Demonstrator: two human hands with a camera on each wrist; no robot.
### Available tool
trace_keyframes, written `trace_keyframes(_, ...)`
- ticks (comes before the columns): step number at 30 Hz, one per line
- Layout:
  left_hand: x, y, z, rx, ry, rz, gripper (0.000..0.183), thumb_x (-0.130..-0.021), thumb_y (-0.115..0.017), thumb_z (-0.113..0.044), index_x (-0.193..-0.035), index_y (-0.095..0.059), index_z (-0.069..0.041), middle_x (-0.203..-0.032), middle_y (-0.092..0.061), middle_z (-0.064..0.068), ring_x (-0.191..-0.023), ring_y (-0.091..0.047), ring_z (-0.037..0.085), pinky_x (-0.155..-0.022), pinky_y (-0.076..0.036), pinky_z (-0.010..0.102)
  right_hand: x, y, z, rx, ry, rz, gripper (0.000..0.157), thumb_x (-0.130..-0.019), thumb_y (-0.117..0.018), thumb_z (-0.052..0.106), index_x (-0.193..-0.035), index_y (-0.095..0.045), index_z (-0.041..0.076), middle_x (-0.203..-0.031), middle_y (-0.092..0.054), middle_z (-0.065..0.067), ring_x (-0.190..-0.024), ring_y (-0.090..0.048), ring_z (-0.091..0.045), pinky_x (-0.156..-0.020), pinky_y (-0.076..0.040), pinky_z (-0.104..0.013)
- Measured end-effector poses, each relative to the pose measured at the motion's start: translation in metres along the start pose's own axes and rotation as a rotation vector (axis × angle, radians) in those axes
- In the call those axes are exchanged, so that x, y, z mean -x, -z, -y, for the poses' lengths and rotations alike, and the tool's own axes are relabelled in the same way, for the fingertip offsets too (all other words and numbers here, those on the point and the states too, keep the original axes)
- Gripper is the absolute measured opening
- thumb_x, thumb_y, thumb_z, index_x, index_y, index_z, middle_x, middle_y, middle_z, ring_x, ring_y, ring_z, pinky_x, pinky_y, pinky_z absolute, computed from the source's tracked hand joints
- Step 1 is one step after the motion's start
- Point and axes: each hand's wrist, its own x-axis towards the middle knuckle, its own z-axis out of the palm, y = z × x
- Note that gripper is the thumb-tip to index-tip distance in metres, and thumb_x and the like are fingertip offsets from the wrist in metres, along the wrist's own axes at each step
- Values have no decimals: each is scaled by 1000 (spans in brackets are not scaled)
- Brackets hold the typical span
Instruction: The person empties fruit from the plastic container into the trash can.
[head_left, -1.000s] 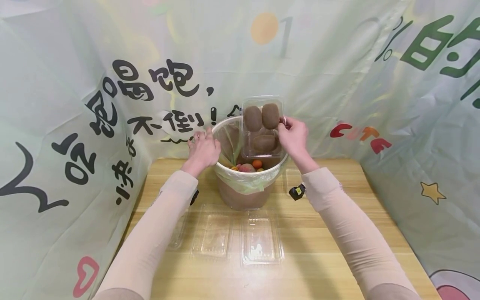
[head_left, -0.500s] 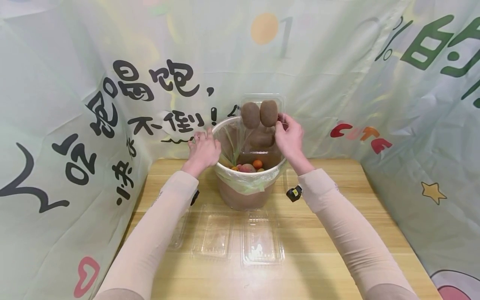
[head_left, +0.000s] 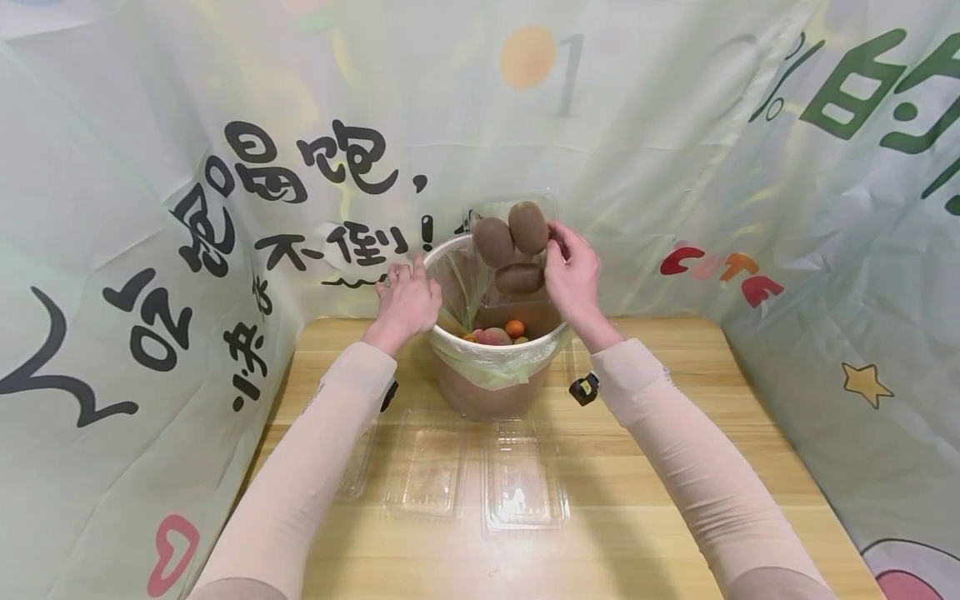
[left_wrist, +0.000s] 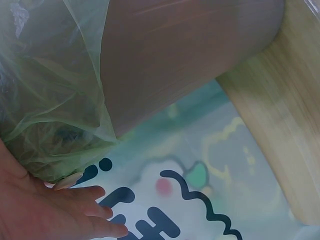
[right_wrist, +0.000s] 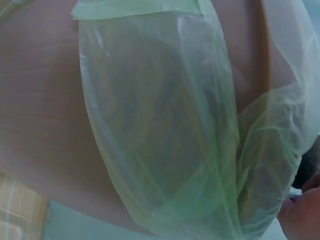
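A pale bucket (head_left: 487, 400) lined with a thin green plastic bag (head_left: 502, 372) stands at the table's back. My left hand (head_left: 409, 296) rests at its left rim; the left wrist view shows straight fingers beside the bag. Over the right rim, my right hand (head_left: 573, 271) pinches the edge of a clear plastic container (head_left: 527, 198), tilted above the bucket's opening. Two kiwis (head_left: 493, 242) are side by side in it, with a third brown oval shape (head_left: 519, 278) below them. Inside the bucket lie an orange fruit (head_left: 514, 328) and a reddish peach-like fruit (head_left: 493, 336).
Clear plastic trays (head_left: 522, 479) lie on the wooden table (head_left: 637, 517) in front of the bucket, one partly behind the left forearm. Another clear piece (head_left: 581, 360) lies right of the bucket. Printed cloth walls (head_left: 652, 125) enclose the back and sides.
My right hand has moved slightly left, tilting the container further over the bucket. The two upper kiwis have shifted left and now sit askew. The left hand has stayed put.
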Motion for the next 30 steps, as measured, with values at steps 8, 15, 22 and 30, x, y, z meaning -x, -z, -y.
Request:
trace_keyframes(8,0,0,0,11,4,-6,68,-111,-26,-34,-167,-14,3,-169,-22,35,-159,-16,54,-127,-11,75,-1,0,1,-13,1,3,36,-108,-52,9,-140,-66,1,-134,-69,-20,-120,-66,-32,-106,-56,-44)
trace_keyframes(15,0,0,0,4,2,0,68,-111,-26,-34,-166,-14,3,-169,-22,35,-159,-15,54,-127,-12,75,-3,-1,3,-35,-24,-29,36,-109,-53,10,-143,-64,3,-131,-69,-20,-118,-67,-31,-101,-56,-40)
trace_keyframes(22,0,0,1,1,-4,-2,69,-110,-24,-34,-166,-14,4,-169,-22,35,-159,-17,55,-126,-12,76,-5,-1,6,-62,-15,-59,36,-109,-53,9,-142,-64,2,-128,-70,-20,-115,-67,-29,-97,-56,-33)
trace_keyframes(30,0,0,0,-1,-7,-1,68,-110,-25,-33,-166,-15,5,-168,-24,36,-159,-16,55,-126,-13,76,-5,0,3,-64,0,-101,35,-107,-54,6,-139,-67,2,-124,-71,-21,-108,-67,-26,-87,-50,-20)
